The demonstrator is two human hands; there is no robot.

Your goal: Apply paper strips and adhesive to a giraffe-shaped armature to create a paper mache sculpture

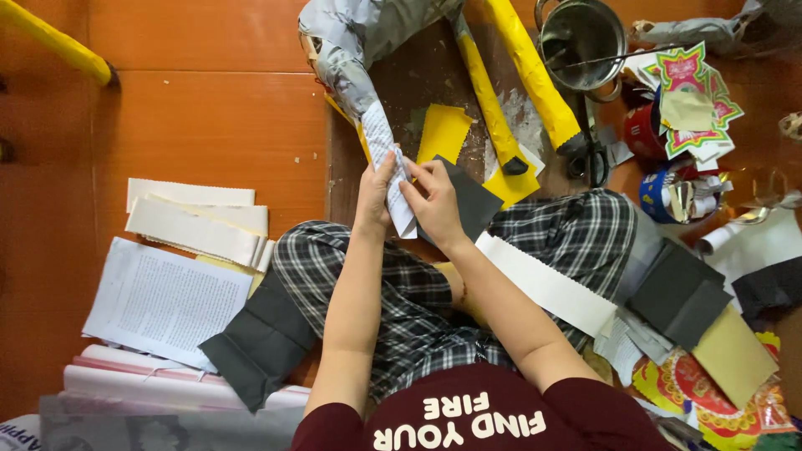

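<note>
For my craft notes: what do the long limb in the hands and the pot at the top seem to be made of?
The limb looks like matte printed paper wrapped over a hidden core: creases, text lines. The pot looks like shiny metal, judging by its bright reflections.

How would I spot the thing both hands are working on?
Start at the checked trousers in the middle and follow the forearms up. Both hands, left and right, grip a paper-wrapped limb; unlike the yellow-covered legs beside it, it is grey and white printed paper.
</note>
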